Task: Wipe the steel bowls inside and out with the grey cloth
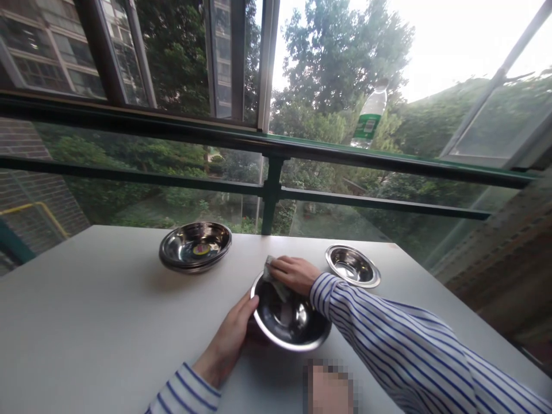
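A shiny metal bowl (280,330) is tilted above or against the white table, its opening facing me. My left hand (230,333) grips its left rim, thumb over the edge and the other fingers hidden behind the wall. Across the far rim lies my right hand (297,275), closed on a pale cloth (276,284) that is pressed to the rim and hangs down inside. At the back left sits a stack of metal bowls (196,247) with a yellow sticker in the top one. A single metal bowl (352,266) stands to the right, beyond my right wrist.
The white table (107,322) reaches to a dark green railing (215,144) with glass below it. On the rail stands a plastic bottle (370,118) with a green label. Windows and trees lie beyond. A blurred-out patch (330,388) covers the lower edge.
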Tool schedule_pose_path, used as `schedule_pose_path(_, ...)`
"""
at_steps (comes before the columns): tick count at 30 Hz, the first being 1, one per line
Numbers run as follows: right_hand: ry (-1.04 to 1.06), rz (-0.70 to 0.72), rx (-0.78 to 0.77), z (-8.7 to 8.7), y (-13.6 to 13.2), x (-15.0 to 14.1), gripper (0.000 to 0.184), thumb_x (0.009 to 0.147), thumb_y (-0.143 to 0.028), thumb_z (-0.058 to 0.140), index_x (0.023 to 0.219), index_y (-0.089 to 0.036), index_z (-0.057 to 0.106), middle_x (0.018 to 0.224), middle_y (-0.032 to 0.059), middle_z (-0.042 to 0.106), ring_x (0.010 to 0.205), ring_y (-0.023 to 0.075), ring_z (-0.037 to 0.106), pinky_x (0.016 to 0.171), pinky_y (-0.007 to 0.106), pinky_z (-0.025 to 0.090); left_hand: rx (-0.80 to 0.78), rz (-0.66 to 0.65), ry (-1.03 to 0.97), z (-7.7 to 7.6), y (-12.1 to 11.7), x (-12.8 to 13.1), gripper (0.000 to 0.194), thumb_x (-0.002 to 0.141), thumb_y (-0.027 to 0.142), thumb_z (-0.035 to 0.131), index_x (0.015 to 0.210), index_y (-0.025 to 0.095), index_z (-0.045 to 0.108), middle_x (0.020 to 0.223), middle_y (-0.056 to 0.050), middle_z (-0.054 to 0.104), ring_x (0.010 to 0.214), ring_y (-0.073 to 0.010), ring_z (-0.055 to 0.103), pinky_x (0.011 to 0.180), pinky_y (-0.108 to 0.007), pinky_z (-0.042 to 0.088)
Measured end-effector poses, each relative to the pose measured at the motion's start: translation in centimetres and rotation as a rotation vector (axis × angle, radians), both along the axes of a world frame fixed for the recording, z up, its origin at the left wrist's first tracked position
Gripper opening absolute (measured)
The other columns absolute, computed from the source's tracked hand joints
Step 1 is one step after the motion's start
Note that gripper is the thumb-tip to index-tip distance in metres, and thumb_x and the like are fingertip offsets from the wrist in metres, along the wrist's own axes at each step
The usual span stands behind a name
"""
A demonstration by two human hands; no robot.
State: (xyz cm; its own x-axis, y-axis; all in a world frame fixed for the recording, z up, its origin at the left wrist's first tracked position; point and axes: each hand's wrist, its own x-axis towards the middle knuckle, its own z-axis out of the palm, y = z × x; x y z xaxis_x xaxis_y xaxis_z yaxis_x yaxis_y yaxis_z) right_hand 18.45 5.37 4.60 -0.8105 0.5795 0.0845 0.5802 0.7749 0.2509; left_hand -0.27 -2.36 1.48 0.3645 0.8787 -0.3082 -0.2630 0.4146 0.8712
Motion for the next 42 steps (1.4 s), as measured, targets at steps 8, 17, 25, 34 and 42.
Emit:
schedule_pose_path(8, 0.003, -0.11, -0.014, 0.7, -2.1, 2.7, 0.023, 0.085, -0.021, 0.051, 0.103, -0.011, 0.061, 0.111, 0.0169, 0.055, 0.099, 0.0251, 0.052, 0.074, 0.037, 0.052, -0.021, 0.009, 0.001, 0.3, 0.0, 0.3, 0.061, 0.078, 0.043, 0.056, 0.135, 0.026, 0.042, 0.097, -0.007, 0.071, 0.067, -0.0204, 0.063, 0.054, -0.029, 0.047)
schedule_pose_path(17, 0.029, -0.144, -0.028, 0.1, -1.4, 0.4, 0.025, 0.091, -0.03, 0.047, 0.099, -0.015, 0.065, 0.118, 0.0128, 0.054, 0.108, 0.0224, 0.051, 0.087, 0.034, 0.049, -0.019, 0.008, 0.018, 0.1, -0.2, 0.4, 0.064, 0.079, 0.043, 0.055, 0.137, 0.022, 0.039, 0.082, -0.007, 0.071, 0.058, -0.0191, 0.06, 0.052, -0.03, 0.046)
schedule_pose_path(25, 0.015, -0.131, -0.067, 0.3, -2.0, 1.8, 0.024, 0.09, -0.015, 0.046, 0.107, -0.013, 0.061, 0.122, 0.0149, 0.052, 0.114, 0.0223, 0.047, 0.09, 0.035, 0.047, -0.023, 0.031, 0.012, 0.2, -0.4, 0.9, 0.061, 0.077, 0.042, 0.057, 0.134, 0.024, 0.043, 0.088, -0.007, 0.071, 0.06, -0.0186, 0.06, 0.051, -0.028, 0.045)
schedule_pose_path(34, 0.052, -0.305, -0.125, 0.9, -1.3, 2.2, 0.022, 0.087, -0.015, 0.046, 0.087, -0.014, 0.069, 0.109, 0.0128, 0.058, 0.1, 0.0237, 0.054, 0.075, 0.031, 0.05, 0.008, 0.063, -0.018, 0.3, -0.2, 0.5, 0.065, 0.076, 0.042, 0.059, 0.136, 0.022, 0.042, 0.099, -0.009, 0.07, 0.073, -0.0239, 0.065, 0.054, -0.03, 0.047)
schedule_pose_path(42, 0.139, -0.345, -0.215, 1.4, -6.2, 4.6, 0.022, 0.084, -0.011, 0.048, 0.075, -0.012, 0.067, 0.095, 0.0139, 0.063, 0.094, 0.0239, 0.054, 0.086, 0.037, 0.043, 0.05, 0.119, 0.051, 1.0, -0.6, 1.0, 0.061, 0.077, 0.039, 0.056, 0.134, 0.022, 0.044, 0.098, -0.008, 0.071, 0.071, -0.0243, 0.065, 0.05, -0.031, 0.049)
